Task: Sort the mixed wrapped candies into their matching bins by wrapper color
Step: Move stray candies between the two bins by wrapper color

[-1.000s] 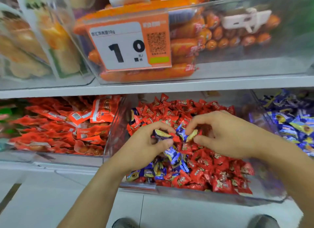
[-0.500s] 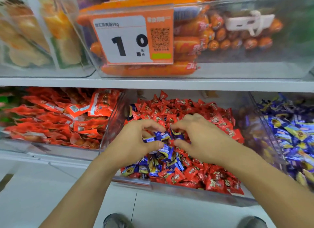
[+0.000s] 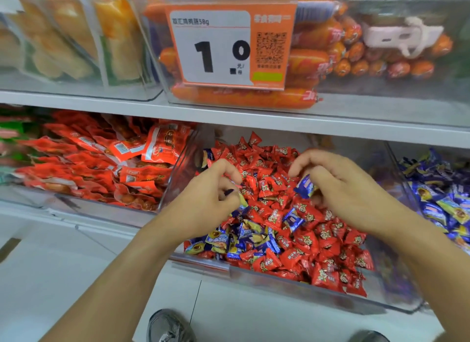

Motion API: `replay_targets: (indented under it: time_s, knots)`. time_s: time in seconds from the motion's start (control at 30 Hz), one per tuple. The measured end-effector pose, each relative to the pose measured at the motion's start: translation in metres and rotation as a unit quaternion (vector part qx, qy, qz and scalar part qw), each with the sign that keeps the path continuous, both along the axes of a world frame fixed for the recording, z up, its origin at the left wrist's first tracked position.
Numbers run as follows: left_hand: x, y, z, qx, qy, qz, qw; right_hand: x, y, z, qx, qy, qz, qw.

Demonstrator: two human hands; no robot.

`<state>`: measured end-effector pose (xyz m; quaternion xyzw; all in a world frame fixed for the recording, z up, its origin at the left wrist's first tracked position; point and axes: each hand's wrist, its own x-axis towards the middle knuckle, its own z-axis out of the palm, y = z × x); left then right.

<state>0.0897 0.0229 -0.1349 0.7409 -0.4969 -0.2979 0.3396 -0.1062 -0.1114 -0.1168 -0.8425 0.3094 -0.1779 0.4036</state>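
Over the clear middle bin (image 3: pixel 292 274) on the lower shelf, both hands work among mixed wrapped candies. Most of the heap is red candies (image 3: pixel 269 186); a cluster of blue candies (image 3: pixel 244 236) sits near the front left of that bin, with a few more scattered among the red. The right hand (image 3: pixel 340 186) pinches one blue candy (image 3: pixel 306 186) between thumb and curled fingers, lifted just above the pile. The left hand (image 3: pixel 211 196) is curled too, and a dark blue and yellow scrap of wrapper shows at its fingertips, so it seems to hold a blue piece as well, though blur hides most of it. These sweets look light and small, with crinkly, slick film; a pinch across the body, or on a crimped wrapper end, should hold them, while a loose grasp may let one slip back into the heap. The matching blue bin (image 3: pixel 404 186) stands just to the right, filled with blue candies, and its clear wall rises between the two, so the carried piece would have to go over it. To the left lies a bin of red snack packets (image 3: pixel 101 168). Above, the upper shelf (image 3: pixel 229 117) overhangs, bearing sausages (image 3: pixel 305 61) and a price tag (image 3: pixel 223 46), which limits headroom.
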Motion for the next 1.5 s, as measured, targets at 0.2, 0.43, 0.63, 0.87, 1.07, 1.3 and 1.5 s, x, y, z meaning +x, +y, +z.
replay_targets:
  time_s: [0.2, 0.43, 0.63, 0.87, 1.07, 1.3, 1.5]
  knots:
    - [-0.01, 0.001, 0.0, 0.135, -0.161, -0.058, 0.976, -0.009, 0.007, 0.001, -0.12, 0.177, 0.045, 0.976]
    - [-0.014, 0.001, -0.005, 0.187, -0.259, -0.121, 0.94, 0.0, 0.008, -0.016, -0.172, 0.209, 0.095, 0.958]
    - [0.008, 0.011, 0.004, 0.126, -0.21, -0.103, 0.964, -0.002, 0.0, -0.007, -0.156, 0.182, 0.047, 0.97]
    - [0.004, 0.016, 0.003, 0.116, -0.162, -0.029, 0.979, 0.001, 0.0, -0.007, -0.181, 0.29, 0.066, 0.937]
    - [0.005, 0.012, 0.006, 0.07, -0.02, 0.049, 0.996, 0.01, 0.01, -0.009, -0.209, 0.263, 0.042, 0.941]
    - [-0.004, 0.009, 0.008, 0.02, 0.047, 0.077, 0.996, 0.001, 0.001, -0.01, -0.191, 0.222, 0.037, 0.955]
    - [-0.028, -0.004, 0.014, -0.029, 0.154, 0.066, 0.986, -0.016, 0.014, -0.006, -0.02, 0.043, -0.006, 0.999]
